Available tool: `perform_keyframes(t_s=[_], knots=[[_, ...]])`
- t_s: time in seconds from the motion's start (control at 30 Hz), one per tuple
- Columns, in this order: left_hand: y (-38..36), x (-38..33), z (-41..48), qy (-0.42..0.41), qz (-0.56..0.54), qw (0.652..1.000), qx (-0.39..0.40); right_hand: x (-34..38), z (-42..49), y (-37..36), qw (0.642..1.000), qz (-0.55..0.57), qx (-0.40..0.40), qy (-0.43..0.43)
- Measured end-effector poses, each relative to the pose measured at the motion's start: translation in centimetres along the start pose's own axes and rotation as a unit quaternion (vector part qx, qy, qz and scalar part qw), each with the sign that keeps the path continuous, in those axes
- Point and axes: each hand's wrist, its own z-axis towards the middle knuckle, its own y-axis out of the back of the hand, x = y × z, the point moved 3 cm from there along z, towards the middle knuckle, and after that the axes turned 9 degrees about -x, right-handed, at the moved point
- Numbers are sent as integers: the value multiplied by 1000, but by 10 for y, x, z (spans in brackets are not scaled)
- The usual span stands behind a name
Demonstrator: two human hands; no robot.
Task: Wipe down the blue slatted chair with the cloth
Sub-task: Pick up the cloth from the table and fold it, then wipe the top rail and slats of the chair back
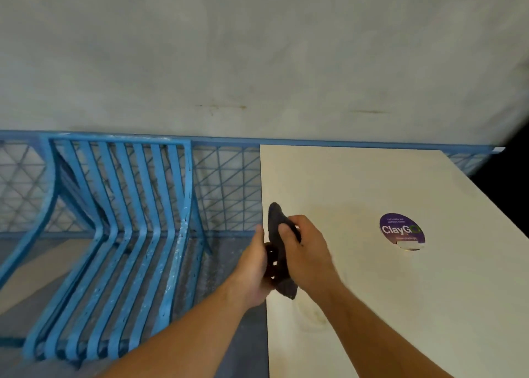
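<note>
While both grips clench the dark cloth [275, 220] between them, the left grip [252, 266] curls round its lower part and the right grip [307, 250] pinches its upper part, with the bundle over the left edge of the pale bench [372, 306]. To the left of the grips, apart from them and from the cloth, stands the blue slatted chair [175, 263], its back towards a blue mesh railing [226, 183] below a grey wall [257, 48]. To the right of the grips, a round purple ClayGo sticker [402, 230] lies on the bench.
</note>
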Motion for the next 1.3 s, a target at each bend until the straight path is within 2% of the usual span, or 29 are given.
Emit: perform_keyframes(t_s=[0.13,0.27,0.43,0.5,0.57,0.63,0.7,0.8,0.97,1.13,1.3], knots=[[53,-1,-1,67,-88,994,-11,-4,-28,-58,990,80,69,-95],[109,-13,-3,70,-83,994,-18,-4,-36,-98,996,-72,46,-32],[176,-35,7,42,-42,998,-26,16,-50,-153,993,-116,23,-13],[206,-47,13,24,-26,999,-38,18,-63,-180,993,-96,30,-60],[234,-58,16,21,-16,999,-44,13,-76,-206,984,-35,48,-166],[258,-66,20,20,6,999,-41,6,-88,-231,960,37,85,-264],[280,-75,23,9,30,998,-51,9,-100,-253,942,94,123,-299],[304,-88,31,-30,96,992,-72,15,-111,-274,932,142,125,-308],[313,-87,41,-58,172,980,-76,7,-117,-293,929,157,77,-327],[315,-62,55,-68,259,960,-80,-16,-120,-298,935,132,66,-322],[328,-40,77,-64,345,933,-73,-50,-119,-309,902,156,68,-396]])
